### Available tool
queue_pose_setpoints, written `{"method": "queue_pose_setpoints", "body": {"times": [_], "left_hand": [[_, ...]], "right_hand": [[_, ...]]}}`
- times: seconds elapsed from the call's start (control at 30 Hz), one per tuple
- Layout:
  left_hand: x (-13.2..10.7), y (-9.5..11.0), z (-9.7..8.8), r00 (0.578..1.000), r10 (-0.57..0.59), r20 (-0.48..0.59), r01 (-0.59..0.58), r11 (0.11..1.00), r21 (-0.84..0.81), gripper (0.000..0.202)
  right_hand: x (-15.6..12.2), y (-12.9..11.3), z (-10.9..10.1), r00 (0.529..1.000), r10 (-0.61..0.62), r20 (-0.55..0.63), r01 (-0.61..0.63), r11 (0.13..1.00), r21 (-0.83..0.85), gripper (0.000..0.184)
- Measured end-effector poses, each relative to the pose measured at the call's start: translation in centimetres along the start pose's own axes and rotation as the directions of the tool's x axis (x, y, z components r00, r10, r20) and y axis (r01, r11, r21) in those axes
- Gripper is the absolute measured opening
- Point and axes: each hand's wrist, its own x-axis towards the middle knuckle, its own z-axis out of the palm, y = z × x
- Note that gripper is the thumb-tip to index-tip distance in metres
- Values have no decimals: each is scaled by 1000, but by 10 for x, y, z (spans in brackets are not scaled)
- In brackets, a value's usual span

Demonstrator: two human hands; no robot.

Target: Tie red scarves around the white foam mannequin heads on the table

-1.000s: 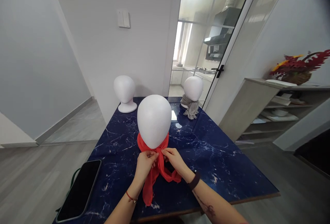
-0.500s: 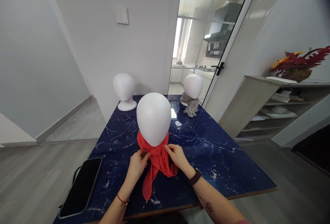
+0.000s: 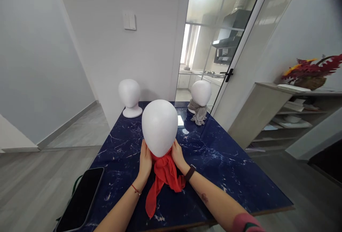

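A white foam mannequin head [image 3: 159, 127] stands upright near the middle of the table. Around its neck a red scarf [image 3: 165, 173] is tied, with two loose ends hanging down the front onto the tabletop. My left hand [image 3: 145, 159] cups the left side of the neck over the scarf. On the opposite side my right hand [image 3: 178, 155] does the same, and its fingers curve back around the scarf. Most fingertips of both hands are hidden behind the neck and head.
A bare white mannequin head [image 3: 129, 96] stands at the back left, another mannequin head [image 3: 201, 93] with a grey scarf [image 3: 199, 112] at the back right. A black phone-like device [image 3: 81, 198] lies at the left edge of the blue marbled table [image 3: 224, 168].
Both hands have moved from the front of the scarf, where their fingers pinched the cloth, up and back to the sides of the neck. The view has shifted slightly.
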Motion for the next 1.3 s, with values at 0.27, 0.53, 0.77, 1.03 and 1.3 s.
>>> {"method": "queue_pose_setpoints", "body": {"times": [0.27, 0.53, 0.77, 1.03, 1.3], "left_hand": [[-13, -2, 22, 993, 6, -114, -14, 997, -74, 54], [-1, 8, -4, 945, -127, -301, 117, 992, -52, 50], [11, 1, -18, 965, -86, -247, 94, 995, 22, 48], [16, -11, -8, 995, -80, -66, 56, 951, -303, 43], [15, -17, 0, 966, -257, 33, 238, 832, -502, 49]], "right_hand": [[-22, -11, 14, 996, -74, -51, 69, 994, -83, 41], [-7, 1, -15, 985, 38, -169, -63, 988, -142, 49], [2, 25, -26, 989, -121, -82, 58, 838, -542, 38], [-5, -10, -18, 995, -43, -93, 29, 989, -146, 50], [-2, -2, 3, 994, 6, -111, -15, 997, -75, 36]]}}
